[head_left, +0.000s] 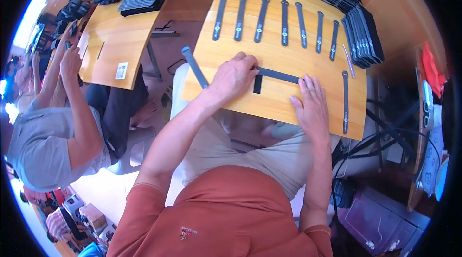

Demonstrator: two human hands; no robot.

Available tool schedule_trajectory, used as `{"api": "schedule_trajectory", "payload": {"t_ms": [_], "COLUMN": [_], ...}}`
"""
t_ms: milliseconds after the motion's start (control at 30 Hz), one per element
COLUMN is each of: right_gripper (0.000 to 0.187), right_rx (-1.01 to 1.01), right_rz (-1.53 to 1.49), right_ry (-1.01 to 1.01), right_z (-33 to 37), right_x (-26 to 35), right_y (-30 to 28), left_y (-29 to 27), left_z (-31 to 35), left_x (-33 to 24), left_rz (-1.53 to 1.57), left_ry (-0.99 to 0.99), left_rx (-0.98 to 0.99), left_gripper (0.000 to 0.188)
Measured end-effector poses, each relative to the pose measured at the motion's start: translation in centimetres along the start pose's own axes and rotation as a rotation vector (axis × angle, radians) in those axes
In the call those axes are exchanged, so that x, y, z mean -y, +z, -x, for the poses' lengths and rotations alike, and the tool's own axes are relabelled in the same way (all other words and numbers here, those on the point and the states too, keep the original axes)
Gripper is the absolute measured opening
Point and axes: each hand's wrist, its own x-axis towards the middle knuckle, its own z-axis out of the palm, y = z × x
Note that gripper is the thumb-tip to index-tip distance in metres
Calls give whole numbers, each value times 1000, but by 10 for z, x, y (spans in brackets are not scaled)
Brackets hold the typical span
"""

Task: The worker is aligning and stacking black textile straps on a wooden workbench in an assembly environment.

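Observation:
A dark strap [281,75] lies crosswise on the wooden table [284,105] in front of me. My left hand [236,76] is closed at its left end, thumb and fingers pinched together there. My right hand [312,100] lies with outstretched fingers at the other end, fingertips touching it and thumb apart. Under the strap, beside my left fingers, is a small black rectangle [258,84]; I cannot tell whether it is a slot or a patch. Another grey strap [194,67] sticks out past the table's left edge, partly hidden by my left forearm.
Several grey straps with looped ends [261,20] lie in a row at the back. One more strap [345,103] lies at the right, below a pen [350,62]. Strap bundles [363,36] fill the far right corner. At left, a co-worker [57,132] sits by another table [108,67].

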Motion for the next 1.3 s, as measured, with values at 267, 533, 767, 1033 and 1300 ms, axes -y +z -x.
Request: {"api": "schedule_trajectory", "payload": {"t_ms": [267, 533, 767, 1033, 1300], "right_gripper": [47, 37, 24, 24, 16], "right_rx": [-256, -205, -286, -190, -237], "right_rz": [-139, -151, -402, -803, -955], "right_ry": [-302, -558, -671, -399, 50], "right_z": [12, -12, -3, 46, 48], "right_x": [82, 166, 151, 113, 43], "right_y": [2, 59, 58, 11, -13], "left_y": [-34, -52, -18, -37, -46], "left_z": [57, 148, 187, 176, 124], "left_x": [-1, 24, 8, 4, -3], "left_rz": [213, 713, 1370, 1368, 1064], "left_ry": [17, -307, -800, -572, -353], "left_rx": [-212, -724, -380, -344, -115], "left_gripper": [21, 17, 40, 28, 18]}}
